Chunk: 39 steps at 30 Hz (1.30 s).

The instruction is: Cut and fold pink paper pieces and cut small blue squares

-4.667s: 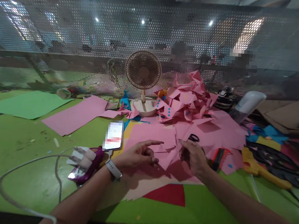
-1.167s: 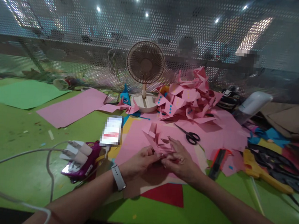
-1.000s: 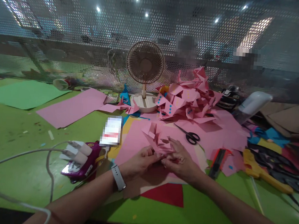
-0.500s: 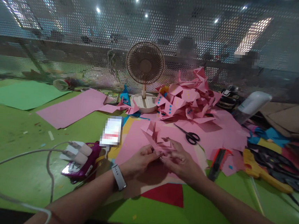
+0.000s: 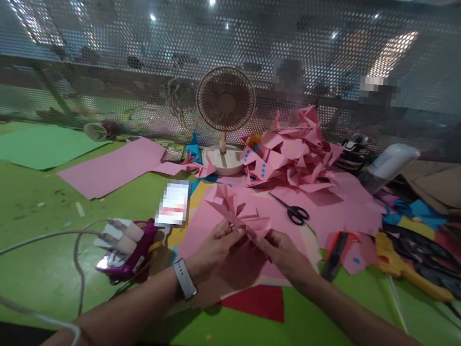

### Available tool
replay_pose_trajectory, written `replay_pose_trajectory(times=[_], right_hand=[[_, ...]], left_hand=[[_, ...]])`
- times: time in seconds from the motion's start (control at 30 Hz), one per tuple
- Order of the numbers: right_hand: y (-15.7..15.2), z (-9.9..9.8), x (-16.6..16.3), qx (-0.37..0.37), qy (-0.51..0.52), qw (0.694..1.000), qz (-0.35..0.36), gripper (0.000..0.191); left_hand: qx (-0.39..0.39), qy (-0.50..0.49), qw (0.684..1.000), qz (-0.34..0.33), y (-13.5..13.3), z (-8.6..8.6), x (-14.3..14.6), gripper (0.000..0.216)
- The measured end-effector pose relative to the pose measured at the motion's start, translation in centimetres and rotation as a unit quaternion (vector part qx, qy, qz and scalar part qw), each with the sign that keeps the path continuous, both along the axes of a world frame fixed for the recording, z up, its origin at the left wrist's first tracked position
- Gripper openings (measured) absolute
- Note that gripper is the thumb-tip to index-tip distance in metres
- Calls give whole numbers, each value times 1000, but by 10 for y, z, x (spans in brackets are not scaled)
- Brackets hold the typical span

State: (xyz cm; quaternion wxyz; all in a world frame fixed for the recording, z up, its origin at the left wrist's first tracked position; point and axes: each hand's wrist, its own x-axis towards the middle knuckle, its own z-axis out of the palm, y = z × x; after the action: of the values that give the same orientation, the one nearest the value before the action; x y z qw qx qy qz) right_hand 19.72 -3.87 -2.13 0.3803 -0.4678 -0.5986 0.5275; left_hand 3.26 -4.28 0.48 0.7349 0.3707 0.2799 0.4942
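A folded pink paper piece (image 5: 238, 212) is held up a little above the table between both hands. My left hand (image 5: 212, 248), with a white watch band at the wrist, pinches its lower left part. My right hand (image 5: 284, 253) pinches its lower right part. Beneath them lie flat pink sheets (image 5: 333, 203) and a red sheet (image 5: 261, 302) on the green table (image 5: 24, 262). Black-handled scissors (image 5: 294, 211) lie just beyond my right hand.
A heap of folded pink pieces (image 5: 291, 151) sits behind, beside a small desk fan (image 5: 224, 113). A phone (image 5: 173, 203), a purple power strip (image 5: 127, 245) with white plugs and cable lie left. An orange cutter (image 5: 334, 249), a yellow tool (image 5: 403, 266) and coloured scraps lie right. A perforated metal screen (image 5: 104, 49) closes the back.
Earlier my hands lay spread on flat pink paper on the table. Since then they have picked up the folded piece, and in the last second it has shifted slightly left and up.
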Motion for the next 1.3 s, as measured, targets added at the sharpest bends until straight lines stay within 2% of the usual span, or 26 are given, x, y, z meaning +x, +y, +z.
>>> replay_pose_trajectory(times=[0.2, 0.3, 0.47, 0.57, 0.67, 0.83, 1.07, 1.3], right_hand=[[1, -11, -5, -77, 69, 995, 10, 40], [0, -12, -6, -97, 85, 992, 17, 41], [-2, 4, -7, -97, 47, 994, -16, 46], [-7, 15, -7, -109, 63, 992, -6, 49], [-9, 17, -4, -95, 70, 993, -8, 47], [-4, 5, 3, -80, 49, 996, 4, 43], [-5, 9, 2, 13, 38, 999, -11, 38], [-10, 14, -1, 4, 31, 1000, 1, 40]], left_hand=[[-6, 35, 999, -1, 5, -16, -4, 16], [-1, 47, 999, 3, 5, -14, -5, 16], [19, 32, 999, -12, 2, -2, -5, 16], [25, 50, 998, -9, 3, 0, -6, 15], [18, 52, 998, -24, 3, 0, -7, 17], [2, 33, 999, -30, 3, 2, -8, 18], [-28, 22, 999, -16, 5, -2, -12, 23], [7, 174, 976, -133, 2, -7, -11, 36]])
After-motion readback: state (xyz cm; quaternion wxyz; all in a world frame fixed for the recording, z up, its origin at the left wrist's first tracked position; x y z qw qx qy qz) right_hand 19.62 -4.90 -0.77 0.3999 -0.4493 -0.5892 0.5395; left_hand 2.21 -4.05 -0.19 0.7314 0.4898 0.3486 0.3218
